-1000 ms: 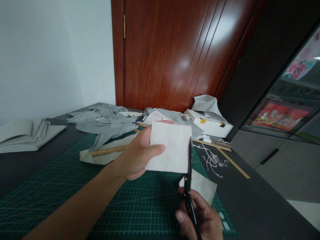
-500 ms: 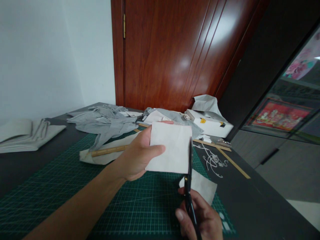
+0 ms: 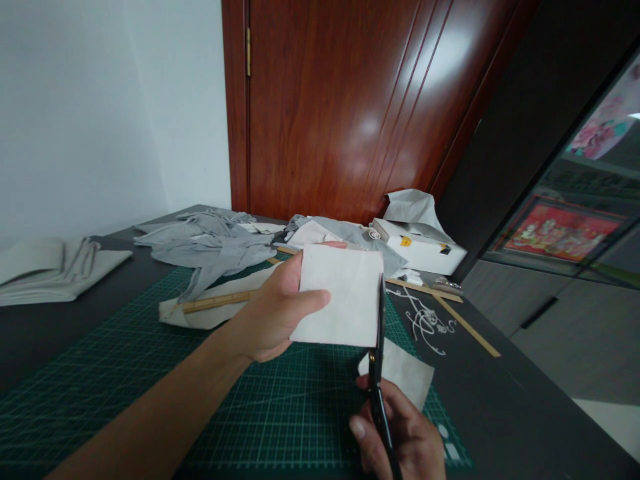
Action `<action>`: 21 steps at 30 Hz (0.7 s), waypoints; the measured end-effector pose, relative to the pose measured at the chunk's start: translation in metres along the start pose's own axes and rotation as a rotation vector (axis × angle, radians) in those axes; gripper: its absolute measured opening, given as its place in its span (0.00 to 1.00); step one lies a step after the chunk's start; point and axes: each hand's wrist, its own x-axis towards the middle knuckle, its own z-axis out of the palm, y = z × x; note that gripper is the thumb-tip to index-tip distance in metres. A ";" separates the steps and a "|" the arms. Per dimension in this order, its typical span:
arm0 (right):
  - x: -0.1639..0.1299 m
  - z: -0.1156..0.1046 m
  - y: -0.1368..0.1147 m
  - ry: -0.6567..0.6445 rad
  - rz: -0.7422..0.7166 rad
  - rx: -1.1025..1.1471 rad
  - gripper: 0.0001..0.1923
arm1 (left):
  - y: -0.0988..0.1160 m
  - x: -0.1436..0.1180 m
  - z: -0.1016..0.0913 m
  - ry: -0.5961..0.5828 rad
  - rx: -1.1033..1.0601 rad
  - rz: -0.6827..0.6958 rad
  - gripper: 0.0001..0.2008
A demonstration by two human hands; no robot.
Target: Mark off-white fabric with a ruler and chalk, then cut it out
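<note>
Far left on the dark table (image 3: 500, 393): folded pale cloth stack (image 3: 47, 270), well clear of the hands. Next right, crumpled grey fabric (image 3: 210, 247) lies across the back edge of the green cutting mat (image 3: 150, 373), and a wooden ruler (image 3: 220, 301) sits on a cream scrap (image 3: 200, 313) just behind the left forearm. Left hand (image 3: 273, 313) holds the white square piece (image 3: 343, 297) up off the mat, thumb on the near face, fingers behind it, so a pinch along its left side; my read is that this leaves the right edge free and stiff enough for the blades. Scissors (image 3: 379, 360) stand near-vertical with the blades running up that right edge, touching or just beside it; can't tell if they are biting into it or only lined up. Right hand (image 3: 400, 437) is wrapped around the handles low in view, partly cut off by the frame, blades look nearly together. Below the piece a second white offcut (image 3: 405, 373) lies flat on the mat's right corner, under the scissors. Further back right: white box (image 3: 423, 247) with crumpled paper on top, a long wooden strip (image 3: 450, 307), white curly markings (image 3: 425, 323) on the table. Nothing sits between the hands and the piece; the clutter is all behind.
</note>
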 end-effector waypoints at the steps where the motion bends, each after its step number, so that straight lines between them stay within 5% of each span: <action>1: 0.000 0.000 -0.001 0.000 -0.004 -0.008 0.22 | 0.000 0.000 0.000 0.000 -0.003 -0.001 0.37; 21: 0.000 0.002 -0.001 0.008 0.039 0.086 0.25 | 0.001 -0.003 0.000 0.000 0.045 -0.023 0.35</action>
